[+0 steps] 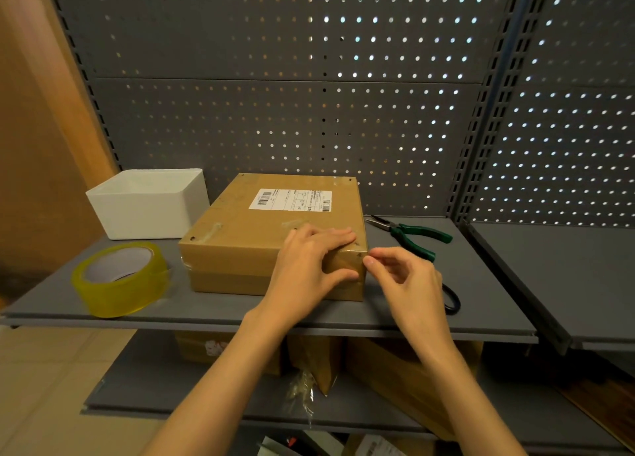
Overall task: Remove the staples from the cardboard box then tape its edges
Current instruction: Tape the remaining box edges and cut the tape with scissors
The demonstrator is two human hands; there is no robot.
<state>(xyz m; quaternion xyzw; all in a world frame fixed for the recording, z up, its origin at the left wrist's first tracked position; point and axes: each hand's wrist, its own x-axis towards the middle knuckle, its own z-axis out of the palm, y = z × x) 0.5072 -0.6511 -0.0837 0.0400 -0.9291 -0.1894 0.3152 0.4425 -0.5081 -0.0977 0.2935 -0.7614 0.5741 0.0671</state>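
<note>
A grey shelf (481,304) backed by perforated panel carries everything. At its middle lies the cardboard box (261,239), flat, lid up, with a white shipping label (292,200) whose barcodes show but whose print is too small to read. A white bin (151,204) stands behind-left. The tape roll (120,280) waits at the left front, the green-handled pliers (415,235) just right of the box, both likely kept within reach. The left hand (309,263) presses straight fingers on the box's near right corner, apparently steadying it; the right hand (409,284) pinches something tiny at that corner, perhaps tape or a staple.

A shop or stockroom — grey pegboard-backed shelving (309,119); cartons (395,369) stored on the shelf below.
</note>
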